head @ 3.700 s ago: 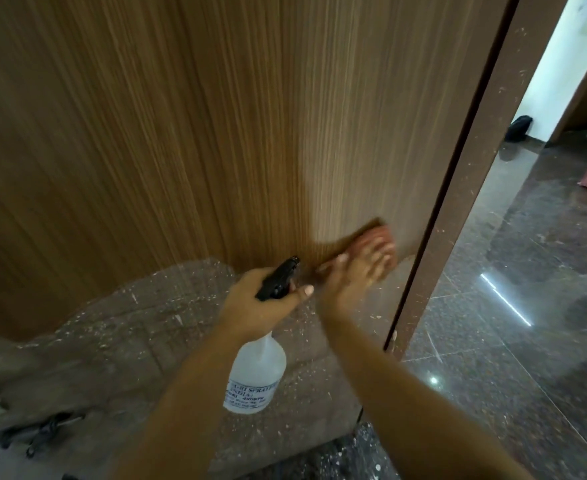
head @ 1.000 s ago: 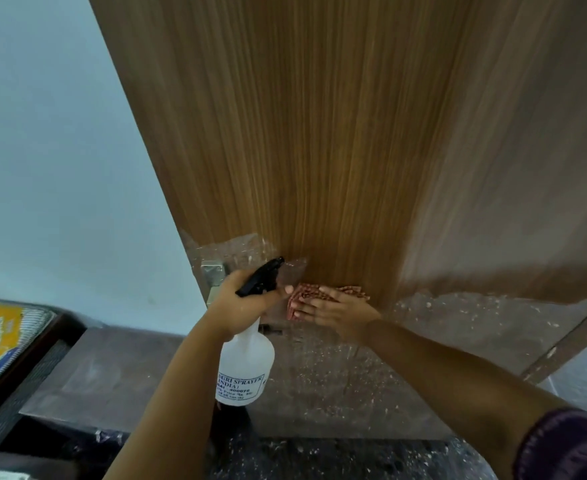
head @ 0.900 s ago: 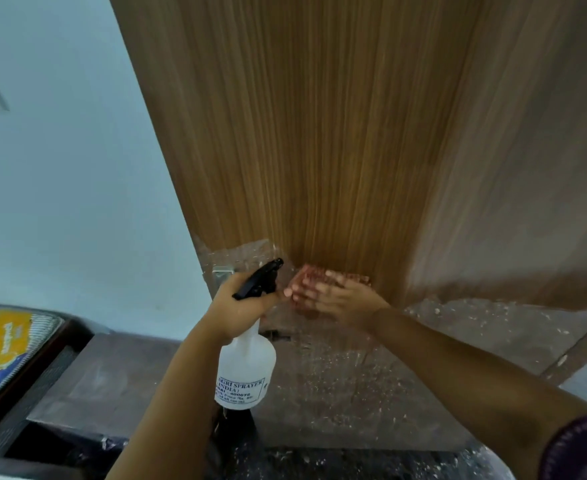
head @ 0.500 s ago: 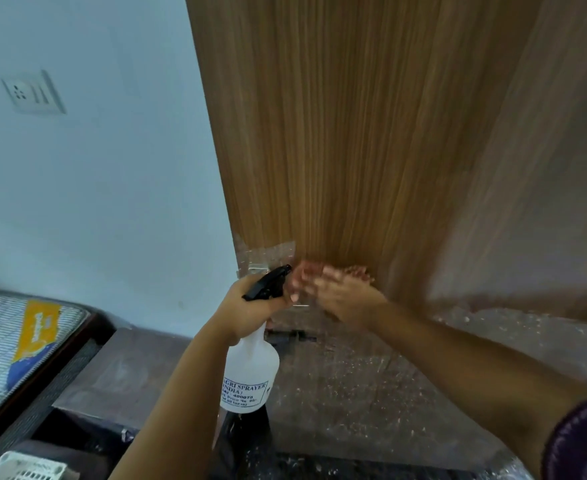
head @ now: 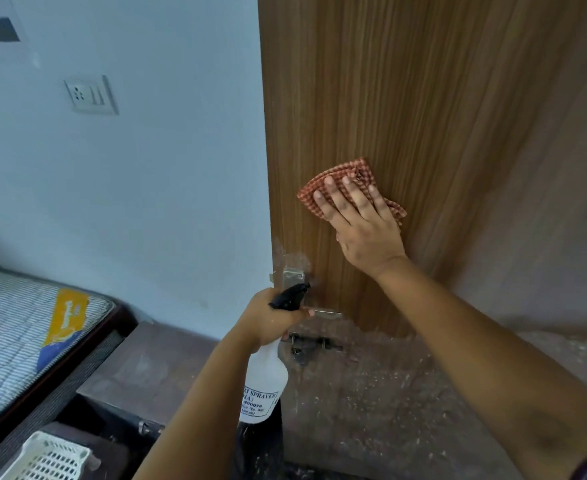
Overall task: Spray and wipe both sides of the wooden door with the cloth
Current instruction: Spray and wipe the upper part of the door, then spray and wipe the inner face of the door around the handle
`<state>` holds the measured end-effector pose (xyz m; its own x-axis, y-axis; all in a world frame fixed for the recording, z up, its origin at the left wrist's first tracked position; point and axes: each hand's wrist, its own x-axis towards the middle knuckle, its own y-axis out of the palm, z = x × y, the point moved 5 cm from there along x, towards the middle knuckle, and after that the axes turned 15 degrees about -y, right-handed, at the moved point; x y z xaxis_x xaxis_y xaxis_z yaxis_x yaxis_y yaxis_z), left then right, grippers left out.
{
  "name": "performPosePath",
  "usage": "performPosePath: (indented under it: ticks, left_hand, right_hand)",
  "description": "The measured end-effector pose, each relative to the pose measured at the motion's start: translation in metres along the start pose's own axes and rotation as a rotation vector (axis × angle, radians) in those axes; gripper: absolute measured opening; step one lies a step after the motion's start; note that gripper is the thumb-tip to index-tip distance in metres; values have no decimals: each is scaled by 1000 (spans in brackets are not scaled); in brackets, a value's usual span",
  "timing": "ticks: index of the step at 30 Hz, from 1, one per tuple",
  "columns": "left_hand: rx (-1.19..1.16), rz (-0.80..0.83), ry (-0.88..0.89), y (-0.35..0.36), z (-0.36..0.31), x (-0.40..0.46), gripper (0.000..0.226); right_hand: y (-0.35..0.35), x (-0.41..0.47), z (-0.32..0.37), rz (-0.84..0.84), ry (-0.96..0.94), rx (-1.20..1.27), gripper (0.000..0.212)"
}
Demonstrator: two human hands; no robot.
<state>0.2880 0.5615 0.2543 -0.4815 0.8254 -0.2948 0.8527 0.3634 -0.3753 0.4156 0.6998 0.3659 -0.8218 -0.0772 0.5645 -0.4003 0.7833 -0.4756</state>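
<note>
Checked red cloth (head: 354, 188) flat under my right hand's (head: 364, 230) spread fingers; brown wooden door (head: 406, 98) runs upward; left hand (head: 268, 320) grips white spray bottle (head: 264, 386), lower centre.

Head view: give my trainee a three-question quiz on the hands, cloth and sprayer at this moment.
1. True or false: the right hand presses the cloth flat against the door.
2. What does the left hand hold? A) sprayer B) door handle C) basket
3. Fill in: the cloth sits ____ the handle.

Key: 1 true; 2 A; 3 above.
</note>
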Motion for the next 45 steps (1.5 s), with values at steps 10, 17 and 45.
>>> performPosePath:
  ticks: [10,17,45]
  left_hand:
    - [-45,-108,79,-38,4,-5,19]
    - [-73,-121,109,-59,2,-17,20]
    - [-66,-216,54,-74,22,-41,22]
  right_hand:
    - [34,-19,59,133,-346,2,76]
    - [33,-13,71,315,-548,-11,72]
    - [23,53,146,634,-872,127,29]
